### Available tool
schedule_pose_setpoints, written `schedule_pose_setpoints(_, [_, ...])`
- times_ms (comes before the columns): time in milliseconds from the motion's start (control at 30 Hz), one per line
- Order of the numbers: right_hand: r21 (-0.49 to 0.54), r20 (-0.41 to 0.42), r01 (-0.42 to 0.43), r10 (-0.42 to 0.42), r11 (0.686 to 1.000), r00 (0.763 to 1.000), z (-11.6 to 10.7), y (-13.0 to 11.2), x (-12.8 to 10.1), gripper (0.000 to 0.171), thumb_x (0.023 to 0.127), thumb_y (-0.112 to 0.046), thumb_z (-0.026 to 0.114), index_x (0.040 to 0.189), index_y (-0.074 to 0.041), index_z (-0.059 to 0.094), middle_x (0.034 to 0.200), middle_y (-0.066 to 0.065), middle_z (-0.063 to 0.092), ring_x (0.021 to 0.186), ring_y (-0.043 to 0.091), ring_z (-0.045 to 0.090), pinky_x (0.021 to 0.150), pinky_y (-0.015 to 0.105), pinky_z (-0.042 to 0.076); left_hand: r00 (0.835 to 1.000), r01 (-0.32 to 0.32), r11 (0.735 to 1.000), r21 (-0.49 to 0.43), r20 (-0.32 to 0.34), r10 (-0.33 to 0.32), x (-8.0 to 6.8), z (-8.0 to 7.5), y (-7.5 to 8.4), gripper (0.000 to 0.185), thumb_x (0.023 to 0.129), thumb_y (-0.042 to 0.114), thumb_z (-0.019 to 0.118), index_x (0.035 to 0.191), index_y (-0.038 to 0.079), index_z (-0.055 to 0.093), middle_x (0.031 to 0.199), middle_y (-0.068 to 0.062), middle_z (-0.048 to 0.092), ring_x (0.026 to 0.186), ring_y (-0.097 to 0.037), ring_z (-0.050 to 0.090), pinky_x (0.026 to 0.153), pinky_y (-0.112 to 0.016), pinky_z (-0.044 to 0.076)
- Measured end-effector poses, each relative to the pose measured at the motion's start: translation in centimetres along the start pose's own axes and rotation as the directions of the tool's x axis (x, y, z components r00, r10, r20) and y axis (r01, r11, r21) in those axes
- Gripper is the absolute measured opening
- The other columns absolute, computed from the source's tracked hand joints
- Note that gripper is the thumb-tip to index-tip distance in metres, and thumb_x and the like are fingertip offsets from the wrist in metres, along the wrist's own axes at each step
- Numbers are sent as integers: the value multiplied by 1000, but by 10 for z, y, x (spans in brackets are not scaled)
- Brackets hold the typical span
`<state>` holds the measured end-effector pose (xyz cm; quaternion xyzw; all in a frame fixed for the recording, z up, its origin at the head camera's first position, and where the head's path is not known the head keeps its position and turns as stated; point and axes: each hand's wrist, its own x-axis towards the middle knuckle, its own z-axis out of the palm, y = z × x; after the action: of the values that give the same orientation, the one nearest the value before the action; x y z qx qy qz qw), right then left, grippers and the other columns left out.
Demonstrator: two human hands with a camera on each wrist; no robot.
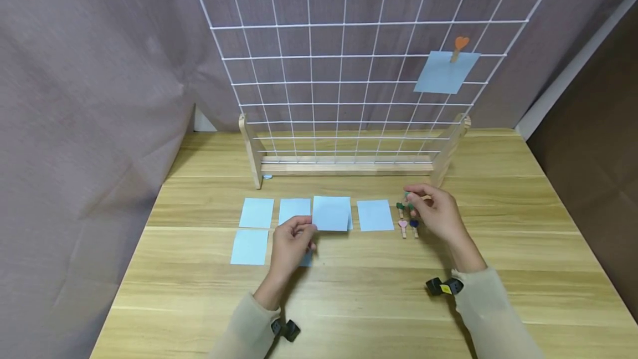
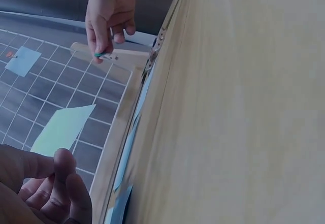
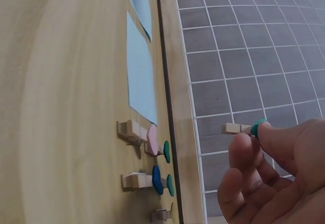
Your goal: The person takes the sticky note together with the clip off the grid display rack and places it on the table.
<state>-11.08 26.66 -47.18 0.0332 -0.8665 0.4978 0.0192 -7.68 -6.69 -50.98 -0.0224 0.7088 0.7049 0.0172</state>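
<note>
My left hand pinches the lower left corner of a light blue paper note, lifted just above the row of notes on the wooden table. In the left wrist view that note stands above my curled fingers. My right hand pinches a small wooden clip with a green head above the loose clips. The right wrist view shows the clip between thumb and forefinger.
Several blue notes lie flat in front of a white wire grid on a wooden stand. One note hangs there under an orange heart clip. Pink, blue and green clips lie beneath my right hand.
</note>
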Motion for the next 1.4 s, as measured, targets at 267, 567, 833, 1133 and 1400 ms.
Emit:
schedule_pose_setpoints(267, [-39, -11, -16, 16, 999, 1000, -2, 9, -8, 28, 109, -8, 59, 129, 8, 67, 110, 25, 69, 78, 21, 71, 61, 21, 57, 999, 36, 999, -20, 18, -36, -8, 0, -6, 21, 97, -2, 68, 117, -7, 70, 96, -26, 75, 53, -14, 64, 50, -19, 52])
schedule_pose_setpoints(567, [-65, -35, -10, 8, 998, 999, -1, 19, -11, 29, 109, -12, 60, 129, 8, 68, 103, 21, 69, 73, 21, 69, 62, 19, 54, 997, 63, 995, -82, 57, -58, -20, -1, -11, 35, 97, -5, 64, 132, -2, 64, 98, -29, 75, 50, -14, 64, 47, -21, 51])
schedule_pose_setpoints(833, [-45, -35, -45, 44, 998, 998, -1, 23, -13, 30, 108, -11, 62, 131, 8, 65, 102, 23, 70, 72, 14, 68, 65, 22, 58, 995, 85, 993, -76, 62, -80, -27, 2, -13, 18, 99, -4, 64, 112, -10, 75, 103, -25, 74, 46, -10, 62, 45, -19, 52])
schedule_pose_setpoints(1133, [-19, -40, -107, 106, 994, 994, -6, 31, -18, 29, 107, -14, 63, 124, 10, 63, 104, 23, 69, 76, 17, 68, 67, 22, 59, 984, 149, 986, -72, 108, -141, -32, 0, -11, 18, 99, -2, 65, 111, -9, 76, 102, -22, 75, 48, -10, 63, 46, -19, 52])
schedule_pose_setpoints(1400, [-87, -21, -117, 115, 989, 993, -12, 38, -21, 24, 106, -16, 66, 114, 6, 68, 92, 17, 71, 73, 18, 68, 66, 19, 54, 966, 206, 978, -44, 169, -196, -37, -2, -13, 20, 99, -1, 65, 113, -13, 73, 87, -28, 74, 47, -9, 62, 42, -18, 48])
